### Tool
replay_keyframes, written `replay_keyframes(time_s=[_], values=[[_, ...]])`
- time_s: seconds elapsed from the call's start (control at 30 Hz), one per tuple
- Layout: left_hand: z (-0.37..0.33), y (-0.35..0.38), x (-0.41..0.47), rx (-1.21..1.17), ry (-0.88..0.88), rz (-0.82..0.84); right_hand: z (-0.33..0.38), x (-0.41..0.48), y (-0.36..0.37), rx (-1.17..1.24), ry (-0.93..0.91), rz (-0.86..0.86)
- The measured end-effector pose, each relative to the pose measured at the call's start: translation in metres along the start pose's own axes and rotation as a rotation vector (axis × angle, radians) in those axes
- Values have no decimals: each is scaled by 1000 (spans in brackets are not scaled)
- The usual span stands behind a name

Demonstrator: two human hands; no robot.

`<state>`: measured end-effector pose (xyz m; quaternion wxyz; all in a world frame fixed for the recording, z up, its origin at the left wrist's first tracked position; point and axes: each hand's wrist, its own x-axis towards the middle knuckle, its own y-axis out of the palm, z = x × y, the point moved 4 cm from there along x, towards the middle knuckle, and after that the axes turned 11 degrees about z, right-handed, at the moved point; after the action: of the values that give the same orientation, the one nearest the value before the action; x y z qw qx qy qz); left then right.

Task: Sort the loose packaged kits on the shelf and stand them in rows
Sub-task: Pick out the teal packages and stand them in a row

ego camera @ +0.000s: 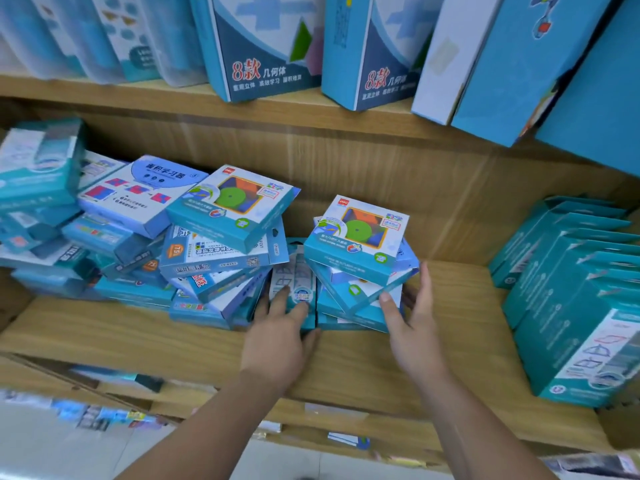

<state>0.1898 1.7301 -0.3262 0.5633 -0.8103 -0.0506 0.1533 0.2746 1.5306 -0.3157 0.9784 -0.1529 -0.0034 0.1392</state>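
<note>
While left grip (280, 327) rests spread on upright kit (294, 271), right grip (412, 320) clasps kit stack (356, 244).

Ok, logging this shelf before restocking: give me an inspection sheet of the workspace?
Surface: light wooden shelf board, bare at front.
Job's things: loose teal-and-white cardboard kit boxes heaped at left; small stack of teal cardboard kits at centre; row of teal cardboard kits standing at right.
Clutter: nothing seen.
Hands: left hand rests on a flat white-and-teal box; right hand grips the small stack.
Cables: nothing seen.
Surroundings: tall blue cardboard boxes on the shelf above.
</note>
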Motion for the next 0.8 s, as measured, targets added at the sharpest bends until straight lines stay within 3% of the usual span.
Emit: replay_keyframes(time_s=[0.23,0.4,0.47,0.6,0.8], values=[[5,2,-36,-62,-29,-120,-4,1,-3,1,-7,48],[8,-5,-78,-257,-58,-318,12,-29,-17,-44,-172,-190],[8,-8,-95,-302,-61,-382,16,-42,-7,73,-144,-53],[6,-7,-127,-371,-66,-457,18,-63,32,106,96,352],[1,0,-173,-467,-77,-493,30,-77,73,374,379,570]])
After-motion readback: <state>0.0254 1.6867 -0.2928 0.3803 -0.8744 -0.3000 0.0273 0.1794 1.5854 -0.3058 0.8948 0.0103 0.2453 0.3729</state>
